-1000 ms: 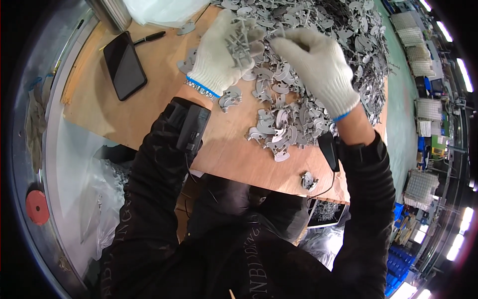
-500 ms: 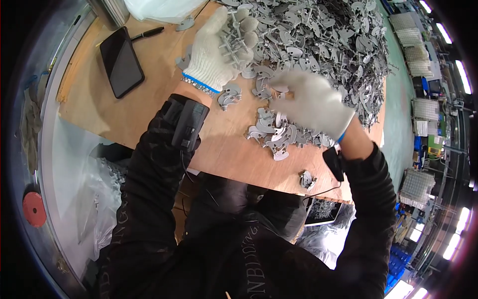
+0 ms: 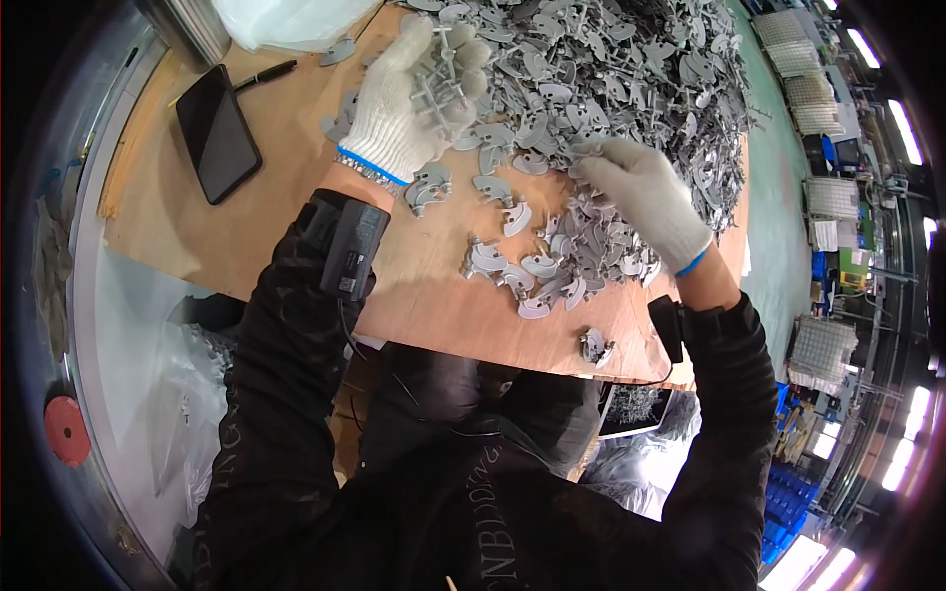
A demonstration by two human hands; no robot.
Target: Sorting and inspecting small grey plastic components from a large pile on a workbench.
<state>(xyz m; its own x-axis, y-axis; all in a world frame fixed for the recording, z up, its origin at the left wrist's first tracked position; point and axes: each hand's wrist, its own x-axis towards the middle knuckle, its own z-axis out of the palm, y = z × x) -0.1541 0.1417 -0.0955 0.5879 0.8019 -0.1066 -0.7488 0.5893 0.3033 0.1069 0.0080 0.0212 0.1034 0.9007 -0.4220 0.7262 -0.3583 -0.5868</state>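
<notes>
Left hand (image 3: 394, 108) lying palm up, fingers curling partway, holding grey branched sticks (image 3: 440, 89) loosely against palm. Risk: tilting wrist sending sticks sliding, top side lacking cover. Right hand (image 3: 645, 192) resting bent fingertips at edge of grey heap (image 3: 631, 79); fingertips hiding any grip, cannot tell. Heaped pieces possibly snagging, dragging neighbours along. Small clump (image 3: 594, 347) sitting near table (image 3: 424, 295) edge; shifting cable (image 3: 645, 382) could be knocking it off.
</notes>
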